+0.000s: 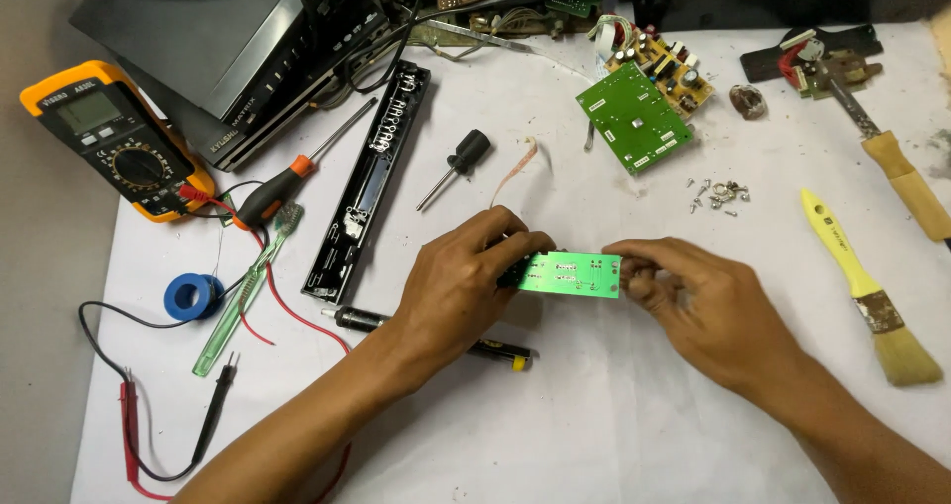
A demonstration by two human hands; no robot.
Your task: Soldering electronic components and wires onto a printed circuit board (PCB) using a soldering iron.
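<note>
Both hands pinch the small green circuit board [572, 273] just above the counter [614, 405], left hand [458, 284] clamped on its near end, right hand [693, 301] on the other, and gripping by the edges looks wise, with 1 loose-screw pile [720, 194] beyond the right hand.
</note>
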